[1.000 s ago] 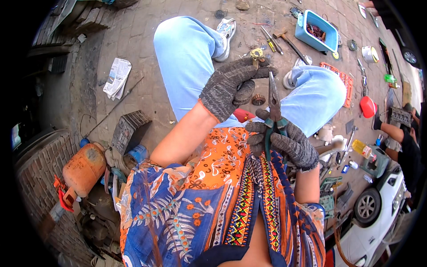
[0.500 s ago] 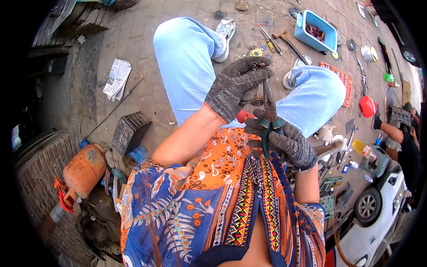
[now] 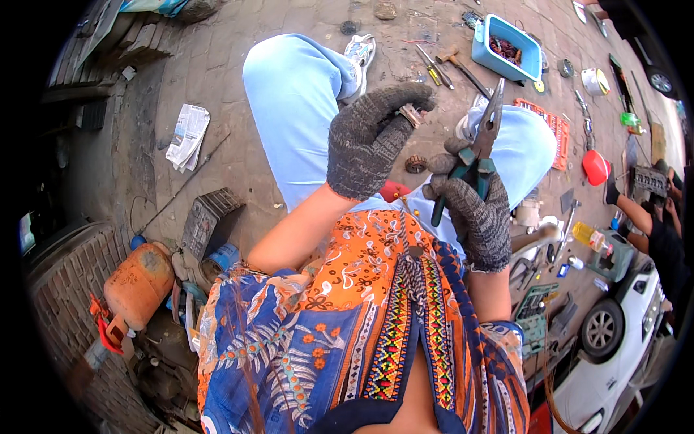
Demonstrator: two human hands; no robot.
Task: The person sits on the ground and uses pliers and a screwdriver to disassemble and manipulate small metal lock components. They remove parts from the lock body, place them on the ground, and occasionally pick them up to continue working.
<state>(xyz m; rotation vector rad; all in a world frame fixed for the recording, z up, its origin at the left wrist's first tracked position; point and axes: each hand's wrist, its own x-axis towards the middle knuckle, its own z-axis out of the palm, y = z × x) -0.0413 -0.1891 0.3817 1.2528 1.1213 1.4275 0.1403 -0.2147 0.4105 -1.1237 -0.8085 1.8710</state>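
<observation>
Both of my hands wear dark grey knitted gloves. My left hand (image 3: 369,145) is raised over the gap between my knees, pinching a small metal piece (image 3: 413,116) between thumb and fingers; its exact kind is too small to make out. To its right, my right hand (image 3: 478,217) grips long-nose pliers (image 3: 489,124) with dark green handles. The pliers' jaws point up and slightly right, apart from the metal piece. Below the hands, a small round toothed part (image 3: 416,164) lies between my legs, beside something red (image 3: 392,190) partly covered by my clothing.
Ahead on the brick paving are a hammer (image 3: 466,73), screwdrivers (image 3: 435,71) and a light-blue tub (image 3: 507,49) of parts. An orange tool tray (image 3: 553,134) lies by my right knee. Newspaper (image 3: 188,137) and an orange tank (image 3: 139,281) are left; a white car (image 3: 611,362) and another person (image 3: 640,231), right.
The pliers have risen and swung right, away from the metal piece. My left hand has turned, showing more of the piece. My right hand has moved up.
</observation>
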